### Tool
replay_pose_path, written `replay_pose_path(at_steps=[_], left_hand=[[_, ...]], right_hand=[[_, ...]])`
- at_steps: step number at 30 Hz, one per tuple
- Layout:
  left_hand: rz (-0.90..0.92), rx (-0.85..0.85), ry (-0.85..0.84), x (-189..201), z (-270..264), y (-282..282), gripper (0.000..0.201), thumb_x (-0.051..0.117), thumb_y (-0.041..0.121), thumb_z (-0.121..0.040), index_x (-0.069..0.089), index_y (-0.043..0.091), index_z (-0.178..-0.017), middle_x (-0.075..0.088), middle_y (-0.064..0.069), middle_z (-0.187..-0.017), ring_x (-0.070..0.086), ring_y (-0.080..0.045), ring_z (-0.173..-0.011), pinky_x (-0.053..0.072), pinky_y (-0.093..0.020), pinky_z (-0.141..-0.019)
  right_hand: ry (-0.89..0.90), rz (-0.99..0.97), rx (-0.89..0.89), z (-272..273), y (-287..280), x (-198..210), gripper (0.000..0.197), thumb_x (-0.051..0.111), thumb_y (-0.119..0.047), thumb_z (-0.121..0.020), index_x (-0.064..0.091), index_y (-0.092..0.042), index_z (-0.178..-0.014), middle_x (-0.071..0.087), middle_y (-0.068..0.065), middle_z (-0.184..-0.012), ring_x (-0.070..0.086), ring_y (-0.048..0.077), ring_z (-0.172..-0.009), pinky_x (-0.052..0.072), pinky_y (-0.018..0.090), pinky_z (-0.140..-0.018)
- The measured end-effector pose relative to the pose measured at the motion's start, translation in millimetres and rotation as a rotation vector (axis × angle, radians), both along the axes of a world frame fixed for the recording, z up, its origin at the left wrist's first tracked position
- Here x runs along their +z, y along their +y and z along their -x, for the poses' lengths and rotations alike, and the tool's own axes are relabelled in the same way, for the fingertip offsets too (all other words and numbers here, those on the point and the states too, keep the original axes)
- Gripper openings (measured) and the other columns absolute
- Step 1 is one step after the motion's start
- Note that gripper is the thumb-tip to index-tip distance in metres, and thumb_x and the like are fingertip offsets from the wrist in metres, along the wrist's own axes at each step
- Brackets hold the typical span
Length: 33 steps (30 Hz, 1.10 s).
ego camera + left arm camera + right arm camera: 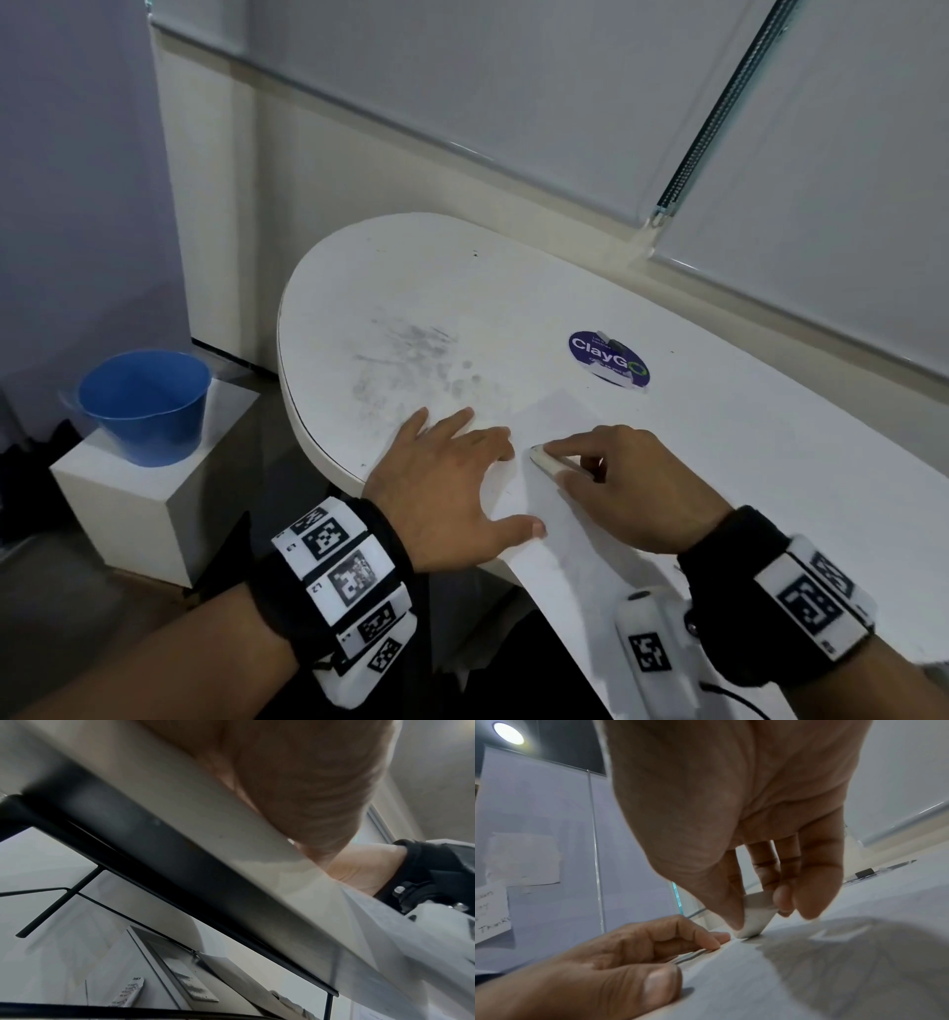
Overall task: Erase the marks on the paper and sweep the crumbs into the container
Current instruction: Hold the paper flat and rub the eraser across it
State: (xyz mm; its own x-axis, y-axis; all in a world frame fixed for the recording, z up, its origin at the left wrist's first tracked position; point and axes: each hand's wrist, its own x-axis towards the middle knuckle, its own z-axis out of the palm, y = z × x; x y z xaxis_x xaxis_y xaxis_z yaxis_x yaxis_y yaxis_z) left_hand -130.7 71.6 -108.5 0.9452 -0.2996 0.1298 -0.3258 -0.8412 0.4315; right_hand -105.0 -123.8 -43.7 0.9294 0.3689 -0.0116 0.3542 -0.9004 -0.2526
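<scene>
A white sheet of paper [560, 539] lies on the white table [513, 288] and overhangs its near edge. My left hand [462, 478] presses flat on the sheet's left edge, fingers spread and straight. My right hand [565, 465] pinches a white eraser [542, 457] between thumb and fingers. The eraser's tip [755, 920] touches the paper [731, 983] just beside the left hand's fingertips [721, 938]. A grey patch [847, 953] shows on the sheet; I cannot tell if it is pencil or shadow. A blue bucket [144, 406] stands left of the table, lower down.
The bucket stands on a white box [149, 493] on the floor. Grey smudges [405, 354] mark the tabletop beyond my left hand. A purple round sticker [608, 360] lies farther back. A wall with blinds runs behind the table.
</scene>
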Motion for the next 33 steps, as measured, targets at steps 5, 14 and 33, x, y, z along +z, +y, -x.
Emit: replay_pose_path(at_steps=[5, 14, 33], left_hand=[[0.006, -0.005, -0.001, 0, 0, 1, 0.081, 0.048, 0.087, -0.075, 0.043, 0.039, -0.140, 0.027, 0.026, -0.157, 0.009, -0.006, -0.150, 0.000, -0.044, -0.123], [0.012, -0.008, 0.018, 2, -1, 0, 0.080, 0.050, 0.086, -0.074, 0.044, 0.040, -0.139, 0.028, 0.027, -0.156, 0.007, -0.006, -0.151, 0.000, -0.046, -0.123], [0.002, -0.049, 0.050, 5, -1, 4, 0.082, 0.053, 0.081, -0.078, 0.036, 0.039, -0.146, 0.021, 0.025, -0.159, 0.002, -0.006, -0.151, -0.005, -0.045, -0.122]], right_hand=[[0.009, 0.021, 0.013, 1, 1, 3, 0.031, 0.055, -0.032, -0.093, 0.067, -0.037, -0.121, 0.043, -0.032, -0.074, 0.047, -0.011, -0.071, 0.033, 0.003, -0.065], [0.009, 0.035, -0.040, -17, 12, 12, 0.028, 0.055, -0.037, -0.093, 0.071, -0.031, -0.115, 0.044, -0.021, -0.063, 0.050, 0.007, -0.075, 0.036, 0.019, -0.069], [0.103, 0.054, -0.024, -10, 5, 16, 0.026, 0.054, -0.037, -0.093, 0.071, -0.038, -0.113, 0.065, -0.011, -0.072, 0.061, 0.012, -0.075, 0.048, 0.025, -0.073]])
